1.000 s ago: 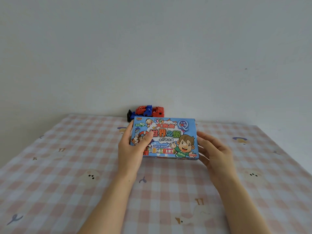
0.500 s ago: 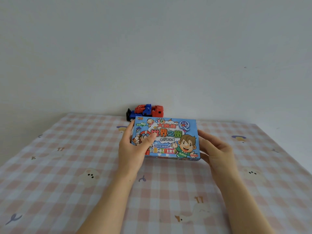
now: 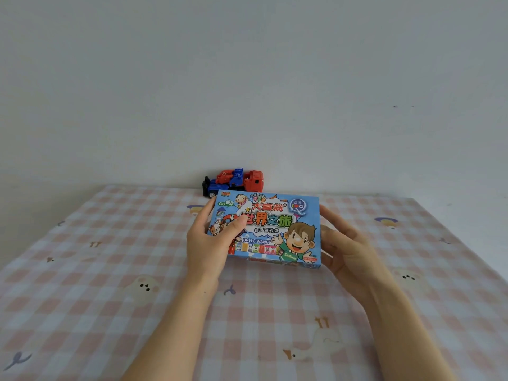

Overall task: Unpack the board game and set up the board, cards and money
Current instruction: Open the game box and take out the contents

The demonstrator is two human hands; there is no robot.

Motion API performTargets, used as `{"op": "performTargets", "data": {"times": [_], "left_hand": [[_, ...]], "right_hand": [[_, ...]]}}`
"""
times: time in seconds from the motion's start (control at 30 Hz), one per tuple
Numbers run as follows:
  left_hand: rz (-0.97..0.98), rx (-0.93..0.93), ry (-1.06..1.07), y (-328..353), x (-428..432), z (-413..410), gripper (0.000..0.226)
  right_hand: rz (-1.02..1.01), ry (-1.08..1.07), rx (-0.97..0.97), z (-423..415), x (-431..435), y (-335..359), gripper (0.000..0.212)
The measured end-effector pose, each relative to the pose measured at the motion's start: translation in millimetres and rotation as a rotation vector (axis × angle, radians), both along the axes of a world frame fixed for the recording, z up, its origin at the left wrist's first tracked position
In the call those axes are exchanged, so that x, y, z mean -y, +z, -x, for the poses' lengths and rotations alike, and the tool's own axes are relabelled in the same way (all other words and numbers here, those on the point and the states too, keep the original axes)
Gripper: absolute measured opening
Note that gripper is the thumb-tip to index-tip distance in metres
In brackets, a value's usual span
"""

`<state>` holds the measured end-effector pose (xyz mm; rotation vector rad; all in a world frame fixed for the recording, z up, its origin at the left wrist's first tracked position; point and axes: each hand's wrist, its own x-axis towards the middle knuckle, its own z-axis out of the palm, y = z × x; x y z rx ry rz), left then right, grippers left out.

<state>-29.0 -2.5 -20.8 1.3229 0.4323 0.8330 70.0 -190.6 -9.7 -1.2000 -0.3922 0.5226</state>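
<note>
While left hand [image 3: 204, 243] gripped game box [image 3: 275, 229] at 9 o'clock, right hand [image 3: 346, 251], clasping 3 o'clock end, needed to ease that end open.

My body, as seen from the head camera:
1. My left hand [image 3: 206, 243]: bare, slim fingers, thumb broad at the tip.
2. My left forearm [image 3: 176, 331]: bare from the wrist to the lower edge of view, with one small dark speck just below the wrist.
3. My right hand [image 3: 346, 254]: bare, long slim fingers.
4. My right forearm [image 3: 406, 334]: bare, smooth, narrowing toward the wrist.
</note>
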Motion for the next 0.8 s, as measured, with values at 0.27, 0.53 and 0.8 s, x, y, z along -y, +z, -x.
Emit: {"op": "performTargets", "data": {"times": [0.27,0.53,0.8], "left_hand": [[0.014,0.016,-0.014,2,2,1,0.046],[0.008,0.02,0.016,3,4,2,0.048],[-0.022,0.022,0.026,4,5,1,0.054]], "right_hand": [[0.071,-0.12,0.133,4,-4,-1,0.033],[0.16,-0.275,0.255,8,-10,-2,0.032],[0.226,-0.277,0.347,8,-13,-7,0.041]]}}
